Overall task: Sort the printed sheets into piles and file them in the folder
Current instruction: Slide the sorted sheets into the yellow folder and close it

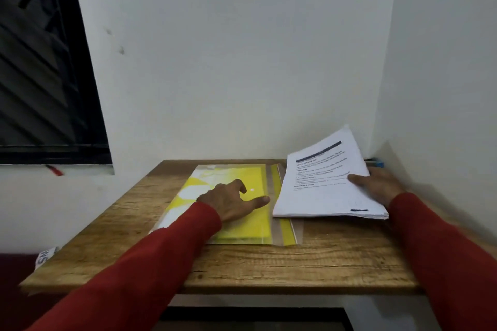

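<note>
- Sheets (326, 183) sit in one thick printed stack at about three o'clock on the wooden table (269, 263), with the far end lifted off the surface and the near left corner lying over the folder's right edge.
- Right hand (376, 185) grips the stack's right edge, thumb on top of the page and fingers hidden underneath.
- Folder (236, 204), yellow with a clear plastic cover, lies flat at the table's centre, and as far as I can tell it is closed with nothing visibly filed inside.
- Left hand (231, 199) rests on the folder's cover, palm down, thumb stretched toward three o'clock and fingers loosely bent, pressing rather than clasping anything.
- Progress looks early: no separate piles appear anywhere on the table, so the sorting seems not yet begun.
- Remaining, by my reading: split the stack into piles, open the folder, and slip each pile in.
- Small blue object (377, 161) sits behind the stack at about two o'clock, against the wall; what it is I cannot tell.
</note>
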A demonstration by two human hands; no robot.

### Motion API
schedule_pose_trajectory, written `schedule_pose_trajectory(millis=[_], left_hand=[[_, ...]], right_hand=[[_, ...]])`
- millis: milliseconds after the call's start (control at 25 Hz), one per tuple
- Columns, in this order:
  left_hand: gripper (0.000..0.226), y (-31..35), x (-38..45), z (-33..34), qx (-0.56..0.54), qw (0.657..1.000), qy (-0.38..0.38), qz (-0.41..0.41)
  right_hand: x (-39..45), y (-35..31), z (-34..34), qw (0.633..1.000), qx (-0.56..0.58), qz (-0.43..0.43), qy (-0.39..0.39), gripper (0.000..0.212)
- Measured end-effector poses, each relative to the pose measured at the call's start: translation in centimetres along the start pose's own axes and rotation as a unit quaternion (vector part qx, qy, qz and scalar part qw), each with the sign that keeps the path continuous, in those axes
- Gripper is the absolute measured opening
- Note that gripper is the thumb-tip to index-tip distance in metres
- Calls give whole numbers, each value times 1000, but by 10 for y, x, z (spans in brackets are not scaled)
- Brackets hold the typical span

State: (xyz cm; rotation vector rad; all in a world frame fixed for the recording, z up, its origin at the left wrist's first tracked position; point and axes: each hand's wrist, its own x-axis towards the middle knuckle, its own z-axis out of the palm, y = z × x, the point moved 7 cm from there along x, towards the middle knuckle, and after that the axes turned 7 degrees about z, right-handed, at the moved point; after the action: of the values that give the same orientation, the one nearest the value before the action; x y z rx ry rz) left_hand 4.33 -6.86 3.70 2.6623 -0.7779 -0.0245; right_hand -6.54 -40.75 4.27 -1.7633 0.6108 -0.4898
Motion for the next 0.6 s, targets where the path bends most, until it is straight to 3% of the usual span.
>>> schedule_pose_trajectory(millis=[200, 320, 400, 480, 600], left_hand=[[82, 33, -3, 6, 130, 991, -19, 22], [68, 39, -6, 2, 133, 990, -6, 38], [60, 41, -9, -9, 128, 990, 28, 48], [52, 42, -11, -21, 113, 990, 65, 54], [42, 44, -14, -33, 97, 986, 115, 69]], right_hand=[[15, 9, -26, 1000, 9, 9, 13, 33], [9, 2, -20, 997, -26, -25, -64, 35], [11, 1, -14, 989, -56, -54, -123, 70], [22, 14, -9, 982, -18, -31, -186, 100], [16, 22, 3, 969, 0, 36, -244, 93]])
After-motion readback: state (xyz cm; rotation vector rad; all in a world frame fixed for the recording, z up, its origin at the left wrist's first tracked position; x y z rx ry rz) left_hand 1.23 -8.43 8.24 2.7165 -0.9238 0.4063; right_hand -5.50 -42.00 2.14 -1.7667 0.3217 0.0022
